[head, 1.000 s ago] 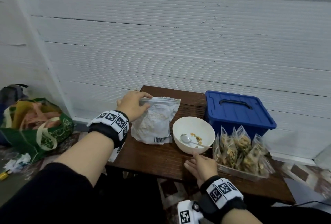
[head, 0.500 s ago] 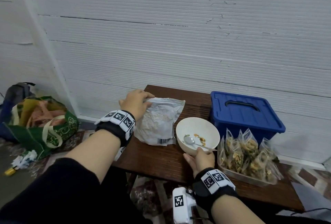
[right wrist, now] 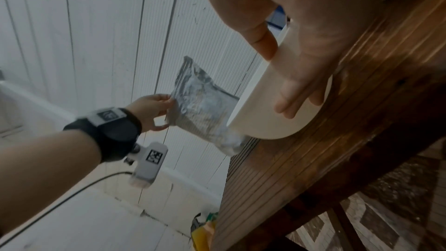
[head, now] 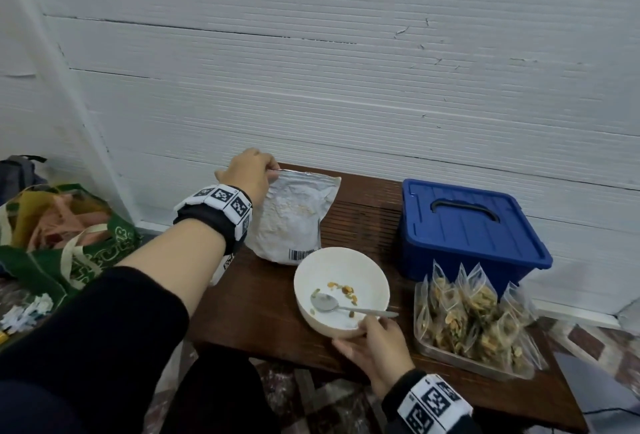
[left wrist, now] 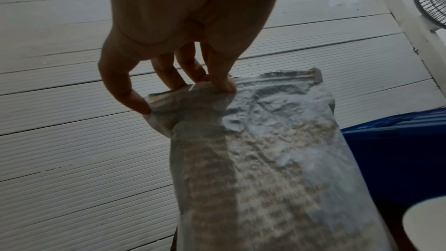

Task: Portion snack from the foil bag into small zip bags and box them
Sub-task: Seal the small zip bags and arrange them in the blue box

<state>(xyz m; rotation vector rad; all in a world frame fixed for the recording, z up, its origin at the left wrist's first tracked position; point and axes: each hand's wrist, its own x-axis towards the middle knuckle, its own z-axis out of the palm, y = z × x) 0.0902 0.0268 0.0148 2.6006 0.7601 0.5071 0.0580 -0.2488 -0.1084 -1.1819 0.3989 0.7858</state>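
While right hand point(head: 375, 343) now cups bowl point(head: 341, 289), left hand point(head: 247, 175) has raised foil bag point(head: 294, 215)

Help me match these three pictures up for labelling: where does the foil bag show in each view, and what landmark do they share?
Head view: foil bag at centre, on the wooden table left of the blue box, its top corner pinched by the left hand.
Left wrist view: it fills the lower middle, hanging from the fingertips.
Right wrist view: it sits mid-frame against the white wall, behind the white bowl.
Shared landmark: the white bowl beside the bag.
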